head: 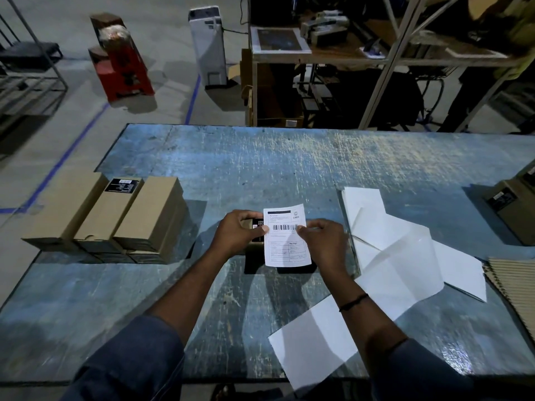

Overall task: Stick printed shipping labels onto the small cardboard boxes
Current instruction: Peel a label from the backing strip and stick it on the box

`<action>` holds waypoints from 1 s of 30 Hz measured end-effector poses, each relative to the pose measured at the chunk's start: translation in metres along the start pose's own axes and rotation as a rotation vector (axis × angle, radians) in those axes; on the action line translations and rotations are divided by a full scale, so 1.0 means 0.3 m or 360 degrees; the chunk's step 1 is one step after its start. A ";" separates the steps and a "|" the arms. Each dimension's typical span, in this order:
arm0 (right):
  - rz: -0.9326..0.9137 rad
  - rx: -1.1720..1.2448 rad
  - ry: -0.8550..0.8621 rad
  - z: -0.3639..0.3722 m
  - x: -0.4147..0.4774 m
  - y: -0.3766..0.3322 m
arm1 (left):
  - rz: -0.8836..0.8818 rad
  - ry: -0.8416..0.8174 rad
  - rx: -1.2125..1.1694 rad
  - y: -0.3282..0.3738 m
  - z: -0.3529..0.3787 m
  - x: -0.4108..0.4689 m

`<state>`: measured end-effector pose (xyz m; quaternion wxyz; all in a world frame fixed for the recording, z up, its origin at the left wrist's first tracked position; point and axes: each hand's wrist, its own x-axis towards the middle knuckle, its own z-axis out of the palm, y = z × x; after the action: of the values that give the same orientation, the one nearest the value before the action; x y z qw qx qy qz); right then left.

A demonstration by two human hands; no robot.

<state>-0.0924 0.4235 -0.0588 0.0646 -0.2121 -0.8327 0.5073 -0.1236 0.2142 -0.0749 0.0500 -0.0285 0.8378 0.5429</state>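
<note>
Head view: shipping label [288,235], white with a barcode and black print, lies lengthwise over a small cardboard box [249,224] near the middle of the table [260,169]. It hides most of the box; only a brown strip and a black sticker show past the label's left edge.

Left hand [238,231]: fingers curled over the far left end of the box, gripping it, thumb on the label's left edge beside the barcode. Right hand [322,241]: fingers bent, pinching the label's right edge at the same height. Black band [353,302] on the right wrist; both forearms come out of blue sleeves.

Left of the hands, well apart: stack of cardboard boxes [115,215], three side by side on top, the middle one with a black sticker at its far end. Right of the hands: loose white sheets [390,241], overlapping and creased, one more sheet [315,337] hanging over the near table edge. Corrugated cardboard [515,285] at the right border, another box [509,206] beyond it. Grey floor with blue tape lines [66,151] past the table.
</note>
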 end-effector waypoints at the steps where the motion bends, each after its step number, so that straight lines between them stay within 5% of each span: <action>1: 0.0020 -0.0021 0.0016 -0.005 0.002 -0.006 | 0.0010 0.0005 0.0001 -0.002 0.000 -0.001; 12: 0.0132 0.0080 -0.0150 -0.015 0.053 0.010 | 0.0005 0.0024 0.0001 -0.009 0.006 -0.002; 18: 0.0533 0.0325 -0.0461 -0.058 0.069 0.031 | 0.0060 0.0025 0.0008 0.002 0.007 -0.010; 20: 0.0246 0.0129 -0.0334 -0.058 0.074 0.021 | 0.0103 0.0022 -0.0020 -0.001 0.008 -0.013; 24: -0.0768 -0.0537 -0.0165 -0.036 0.063 0.019 | 0.0314 -0.0071 0.0055 0.003 0.009 -0.026; 30: -0.0844 -0.0974 -0.0456 -0.021 0.076 0.016 | 0.0374 -0.0134 0.0525 0.021 0.004 -0.017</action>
<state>-0.1096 0.4402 -0.0624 0.0104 0.0724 -0.9711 0.2271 -0.1192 0.2179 -0.0691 0.0253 0.1008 0.9101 0.4011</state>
